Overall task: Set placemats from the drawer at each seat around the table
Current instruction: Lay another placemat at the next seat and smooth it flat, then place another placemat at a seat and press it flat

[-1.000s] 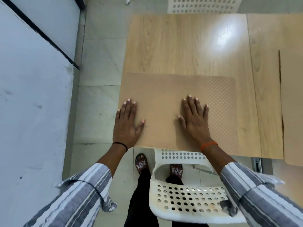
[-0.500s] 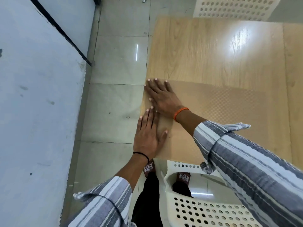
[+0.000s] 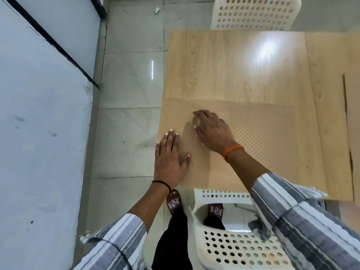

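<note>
Tan placemat (image 3: 253, 133) lies flat on the near left corner of the wooden table (image 3: 224, 65), its left edge and near edge about flush with the table's edges. Right part of the mat shows a fine dotted weave, left part looks smoother. Left hand (image 3: 169, 158) rests palm down on the mat's near left corner, fingers straight and close together, thumb spread out to the right, little finger right at the table's left edge. Black band on that wrist. Right hand (image 3: 212, 131) reaches across from the right, just beyond the left hand and apart from it, fingers slightly bent with tips down on the mat, holding nothing. Orange band on that wrist. Both forearms come out of grey and white striped sleeves (image 3: 311, 221).

2nd placemat (image 3: 353, 133) sits at the table's right side, cut off by the frame, well apart from the first; a dark gap line marks its left edge.

White plastic chair (image 3: 239, 248) with round holes stands at the near edge of the table, directly under the right arm. Another white chair (image 3: 253, 12) of the same kind stands at the far edge. 2 feet in patterned sandals (image 3: 174, 203) on pale floor tiles (image 3: 126, 80), one left of the near chair, one seen through its back. White wall (image 3: 39, 133) with a black strip on the left.
</note>
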